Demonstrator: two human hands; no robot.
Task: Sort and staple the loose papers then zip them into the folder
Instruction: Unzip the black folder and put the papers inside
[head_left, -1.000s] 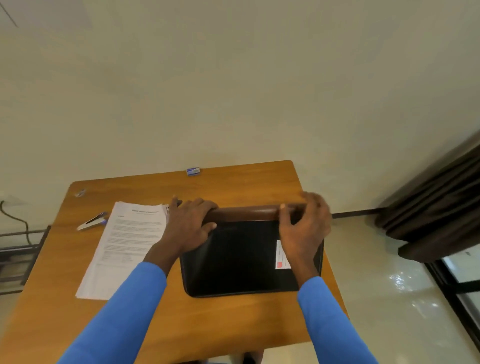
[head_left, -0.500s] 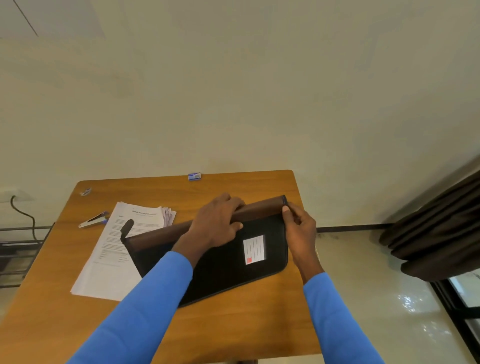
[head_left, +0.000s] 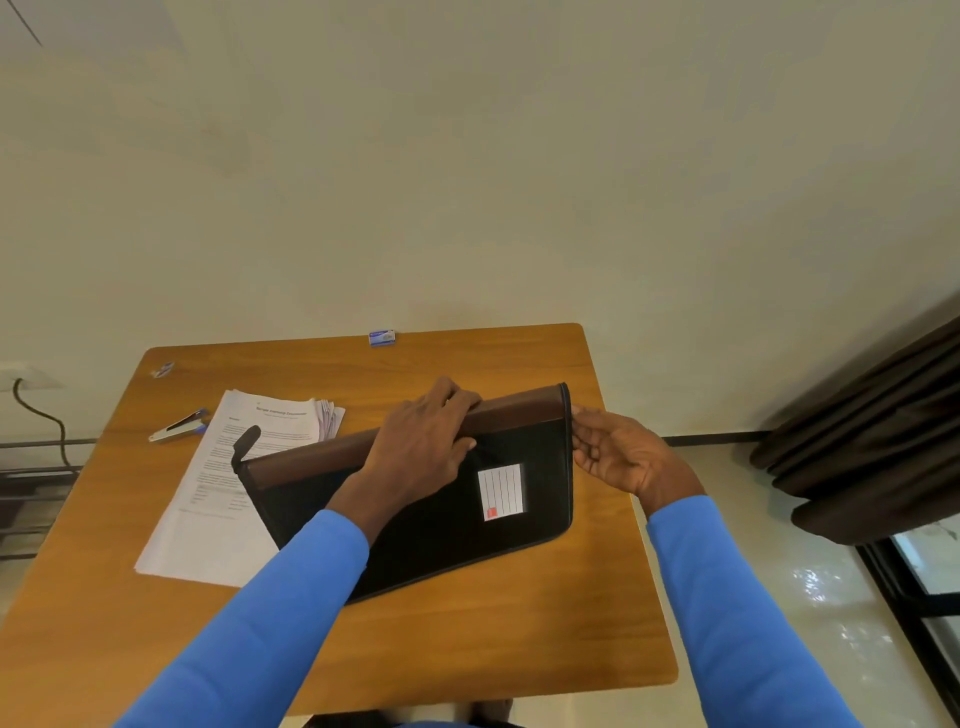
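Black folder (head_left: 431, 525) flat on the wooden table (head_left: 519, 639), from the middle out toward 3 o'clock, turned askew, brown spine strip along the far side. On its cover a white ruled label (head_left: 500, 491) with a red patch at the lower corner; any writing too small to read. Left hand (head_left: 423, 441) at the folder's 12 o'clock, fingers curled over the spine, gripping it. Right hand (head_left: 621, 457) at the folder's 2 o'clock corner, fingertips bunched against the side edge; cannot tell whether pinching anything there. Papers (head_left: 208, 519) at 9 o'clock, printed heading and text too blurred to read, right side overlapped by the folder's left end, upper sheets fanned at the far corner. Stapler (head_left: 176, 427) at 10 o'clock, just beside the papers. Blue-and-white staple box (head_left: 382, 338) at 12 o'clock on the far edge, print illegible. Folder's right side close to the table's right edge. Bare wood open at 6 o'clock, between folder and near edge.
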